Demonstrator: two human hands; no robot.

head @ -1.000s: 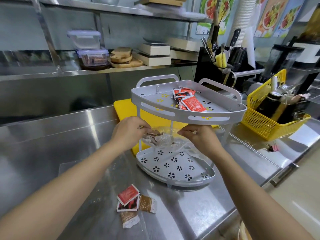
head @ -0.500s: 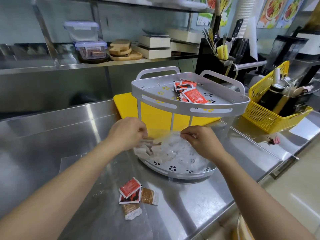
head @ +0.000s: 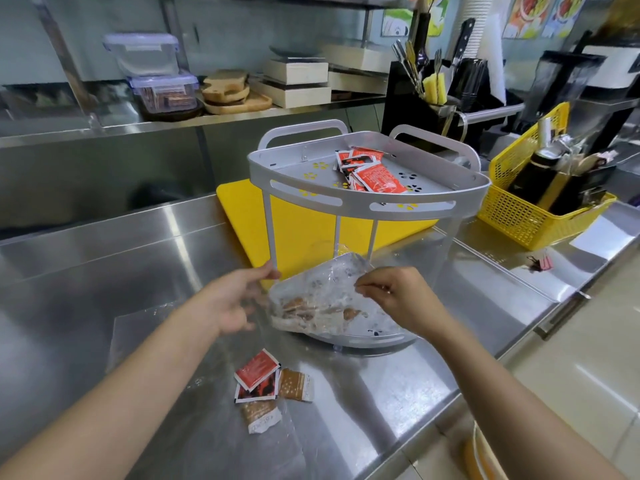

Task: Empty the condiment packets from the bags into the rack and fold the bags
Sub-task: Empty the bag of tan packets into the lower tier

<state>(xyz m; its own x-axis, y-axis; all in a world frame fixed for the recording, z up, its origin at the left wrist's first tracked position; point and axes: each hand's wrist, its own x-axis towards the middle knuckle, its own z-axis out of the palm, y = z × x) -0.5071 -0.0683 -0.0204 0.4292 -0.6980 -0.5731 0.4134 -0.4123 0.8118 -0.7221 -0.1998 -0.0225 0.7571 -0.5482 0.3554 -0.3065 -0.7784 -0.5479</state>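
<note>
Centre frame, over rack (head: pixel 363 202) lower tier: bag (head: pixel 322 299) now tilted, long axis rising right; right hand (head: pixel 398 299) pinches its corner, left hand (head: pixel 235 303) has let go.

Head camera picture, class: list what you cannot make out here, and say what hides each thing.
1. How many brown packets are in the clear bag: crinkled, glaring plastic blurs them.
2. Lower shelf of the rack: mostly covered by the bag and the right hand.
3. Left hand: motion blur hides whether it grips the bag.
4. Print on the loose packets: too small.
</note>
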